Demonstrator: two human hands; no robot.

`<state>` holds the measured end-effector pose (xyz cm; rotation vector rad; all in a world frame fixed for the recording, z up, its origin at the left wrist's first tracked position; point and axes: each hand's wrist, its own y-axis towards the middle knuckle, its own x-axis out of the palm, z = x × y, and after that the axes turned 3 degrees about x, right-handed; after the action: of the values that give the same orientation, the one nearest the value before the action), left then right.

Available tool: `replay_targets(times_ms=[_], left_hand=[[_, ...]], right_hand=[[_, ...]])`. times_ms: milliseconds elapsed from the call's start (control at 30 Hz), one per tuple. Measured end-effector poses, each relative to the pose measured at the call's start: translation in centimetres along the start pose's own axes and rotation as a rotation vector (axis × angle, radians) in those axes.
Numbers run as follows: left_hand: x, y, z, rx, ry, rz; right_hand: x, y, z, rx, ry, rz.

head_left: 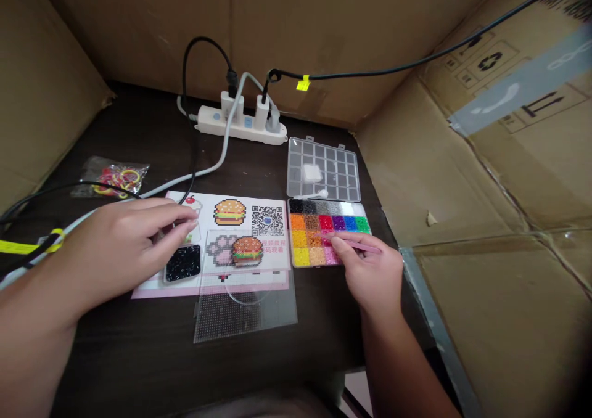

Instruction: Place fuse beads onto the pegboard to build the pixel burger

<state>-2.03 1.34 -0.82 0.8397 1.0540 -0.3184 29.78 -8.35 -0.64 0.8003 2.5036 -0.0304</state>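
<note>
Bead-picking seems in hand: pink tweezers (357, 245) are gripped in the right hand (371, 277), tip at the pink compartments of the bead box (314, 266). The left hand (123, 245) lies open on the pattern sheet (272, 262) beside the black beads (183, 262) — nothing held. Next, a fine, steady pinch is called for — one bead only.

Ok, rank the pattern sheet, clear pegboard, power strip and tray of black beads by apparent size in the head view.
1. pattern sheet
2. clear pegboard
3. power strip, lying farther from the camera, so its rank is unsure
4. tray of black beads
</note>
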Motion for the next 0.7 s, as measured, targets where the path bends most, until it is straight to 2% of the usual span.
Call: replay_targets(times_ms=[133,267,500,700], left_hand=[[-0.3,0.2,0.2,-0.020,-0.046,-0.040],[-0.5,0.3,0.4,-0.043,-0.051,-0.061],[-0.7,0.6,0.9,-0.101,-0.040,-0.135],[-0.9,0.8,1.1,-0.118,-0.036,-0.164]], right_hand=[[0.3,-0.4,-0.3,-0.006,0.084,-0.028],[1.6,-1.3,-0.9,-0.069,0.160,-0.119],[4.3,-3.0,-2.2,-0.206,0.164,-0.373],[5.2,-3.6,-2.7,-0.237,0.106,-0.448]])
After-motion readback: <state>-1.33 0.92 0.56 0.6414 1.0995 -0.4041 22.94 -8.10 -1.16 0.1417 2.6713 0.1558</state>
